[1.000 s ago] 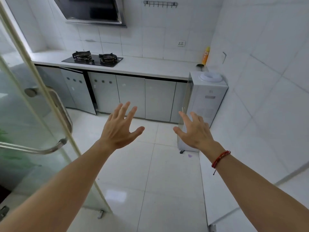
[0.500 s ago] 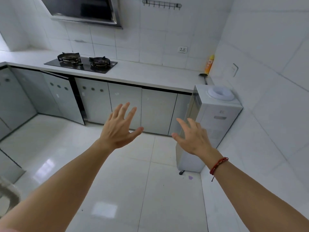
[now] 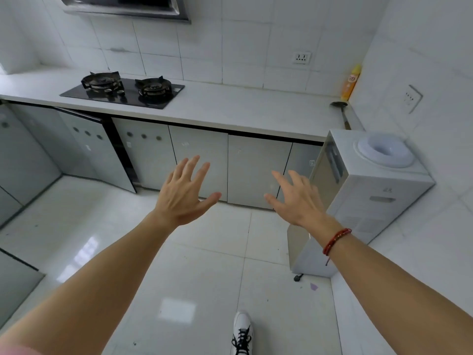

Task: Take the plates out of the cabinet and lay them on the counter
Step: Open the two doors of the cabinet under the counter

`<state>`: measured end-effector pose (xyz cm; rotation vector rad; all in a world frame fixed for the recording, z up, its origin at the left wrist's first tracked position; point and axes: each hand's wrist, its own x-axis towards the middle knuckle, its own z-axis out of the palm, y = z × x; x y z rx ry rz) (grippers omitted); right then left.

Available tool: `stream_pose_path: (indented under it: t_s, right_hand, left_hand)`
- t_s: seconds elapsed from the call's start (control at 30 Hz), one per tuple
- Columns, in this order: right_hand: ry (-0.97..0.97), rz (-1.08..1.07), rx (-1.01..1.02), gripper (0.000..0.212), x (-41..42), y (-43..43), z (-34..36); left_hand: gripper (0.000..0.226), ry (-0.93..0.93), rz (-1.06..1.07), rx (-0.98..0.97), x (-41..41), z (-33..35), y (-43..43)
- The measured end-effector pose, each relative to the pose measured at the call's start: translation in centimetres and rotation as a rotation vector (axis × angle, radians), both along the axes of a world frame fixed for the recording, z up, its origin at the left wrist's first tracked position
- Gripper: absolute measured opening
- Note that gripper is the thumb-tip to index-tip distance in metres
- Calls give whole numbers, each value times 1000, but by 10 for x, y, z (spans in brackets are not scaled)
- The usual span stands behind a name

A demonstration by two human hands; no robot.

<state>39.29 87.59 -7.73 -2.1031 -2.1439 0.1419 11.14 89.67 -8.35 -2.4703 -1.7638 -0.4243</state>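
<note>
My left hand (image 3: 184, 191) and my right hand (image 3: 297, 198) are held out in front of me, fingers spread, holding nothing. Ahead runs a white counter (image 3: 238, 108) above a row of grey cabinet doors (image 3: 258, 170). One cabinet door (image 3: 94, 147) at the left stands ajar; the others in the row look closed. No plates are visible. Both hands hover in the air short of the cabinets, touching nothing.
A black two-burner gas hob (image 3: 125, 89) sits on the counter's left part. A yellow bottle (image 3: 351, 82) and a ladle (image 3: 341, 111) lie at the counter's right end. A white water dispenser (image 3: 368, 198) stands on the floor at the right. My white shoe (image 3: 242, 331) steps on the tiled floor.
I have walked past the glass door into the kitchen; the counter and cabinets are closer and larger. My hands stay spread and empty.
</note>
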Motion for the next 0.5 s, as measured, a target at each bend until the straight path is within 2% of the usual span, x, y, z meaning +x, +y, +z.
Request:
stream_pose_path:
  t_s: [0.5]
  right_hand:
    - [-32,77,-85,69,29,249,-19]
  left_hand:
    - [84,34,51,-66,30,-10,232]
